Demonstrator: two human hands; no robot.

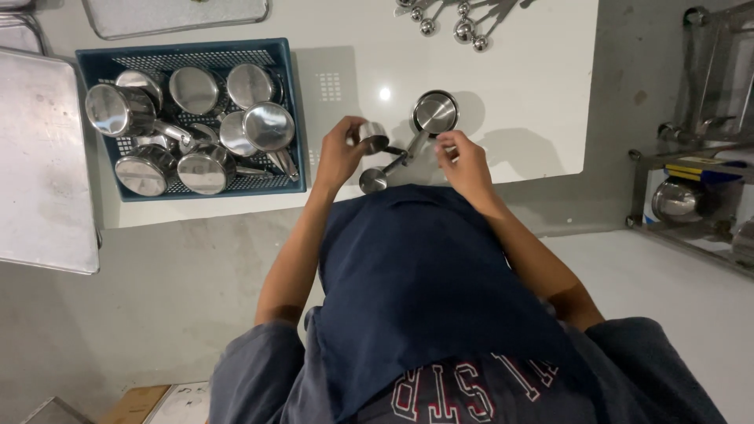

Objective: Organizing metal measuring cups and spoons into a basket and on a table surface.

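Note:
My left hand (339, 153) grips a small steel measuring cup (372, 135) just above the white table (526, 94). A smaller steel cup (373, 180) lies below it near the table's front edge. My right hand (463, 161) pinches the handle ends of these cups, close to the handle of a larger steel cup (434, 112) that rests on the table beyond it. The handles meet between my two hands.
A blue plastic crate (284, 59) at the left holds several steel measuring cups. Steel measuring spoons (463, 27) lie at the table's far edge. A metal tray (43, 157) juts out at far left. A metal rack (691, 180) with pots stands at right.

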